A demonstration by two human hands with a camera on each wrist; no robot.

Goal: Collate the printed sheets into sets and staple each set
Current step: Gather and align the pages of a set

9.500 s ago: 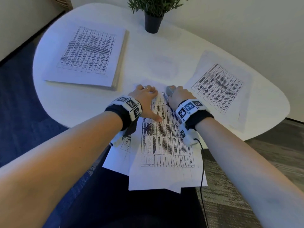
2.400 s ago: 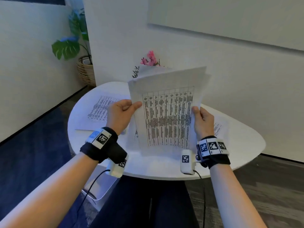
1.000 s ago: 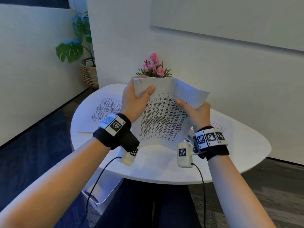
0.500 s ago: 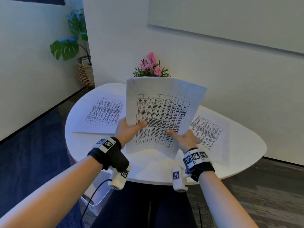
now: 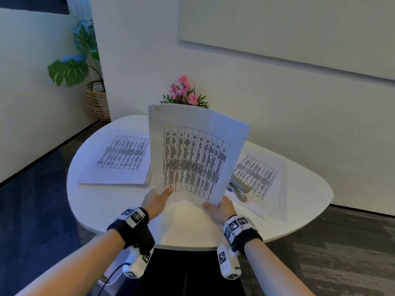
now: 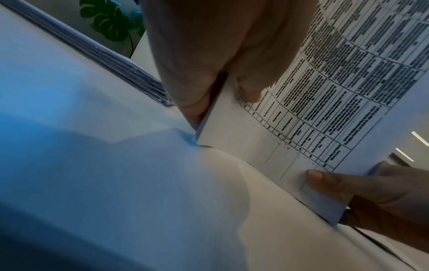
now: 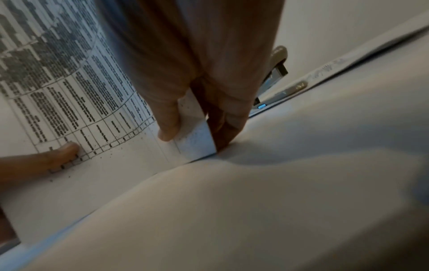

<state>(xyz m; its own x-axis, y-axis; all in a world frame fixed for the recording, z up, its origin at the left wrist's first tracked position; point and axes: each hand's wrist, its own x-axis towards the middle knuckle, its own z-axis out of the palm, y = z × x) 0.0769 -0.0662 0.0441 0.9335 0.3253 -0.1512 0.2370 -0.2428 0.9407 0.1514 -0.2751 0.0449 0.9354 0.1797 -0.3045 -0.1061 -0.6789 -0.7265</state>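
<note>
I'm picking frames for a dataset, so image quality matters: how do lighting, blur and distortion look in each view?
Head view: sharp, bluish cast, wide-angle bend; the held sheets are legible only as a grid. Left wrist view: dim, the left hand soft, the table in blue shadow. Right wrist view: dim, the right hand motion-smeared, the stapler blurred.

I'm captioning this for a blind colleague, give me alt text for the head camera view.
Both hands, left hand and right hand, hold a set of printed sheets upright on a white table. Paper stacks lie either side, a stapler to the right.
</note>
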